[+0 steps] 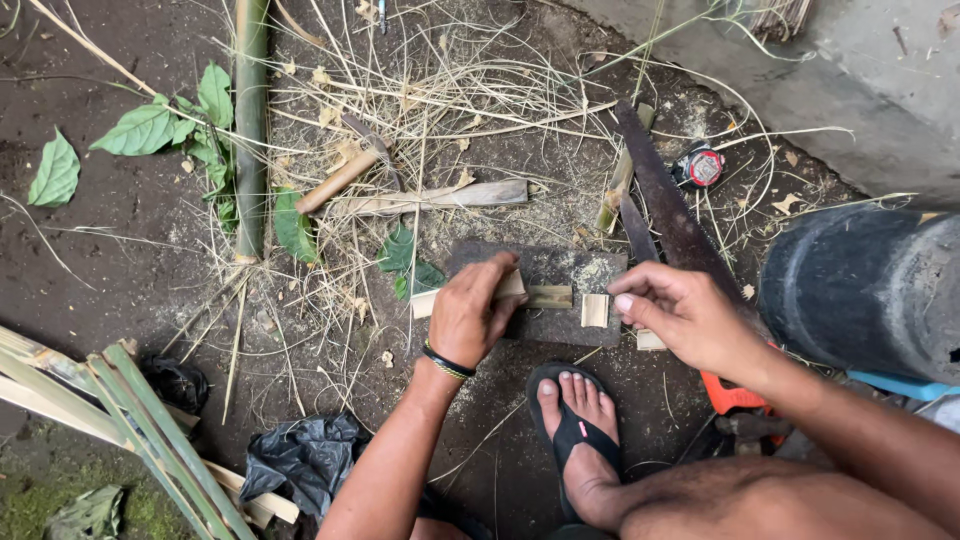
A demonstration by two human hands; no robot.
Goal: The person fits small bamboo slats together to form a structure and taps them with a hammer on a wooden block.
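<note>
My left hand (472,312) presses down on a short split bamboo strip (548,296) that lies across a dark flat board (585,265) on the ground. A small cut bamboo piece (594,310) lies on the same board just right of the strip. My right hand (688,310) hovers beside that piece with its fingers curled, and I cannot tell whether it holds anything. Another small bamboo piece (650,341) lies under the right hand.
A long saw blade (668,208) with an orange handle (732,394) lies beside the board. A tape measure (704,167), a green bamboo pole (250,120), a knife (400,200), split strips (150,430), a dark barrel (870,285) and my sandalled foot (578,430) are around.
</note>
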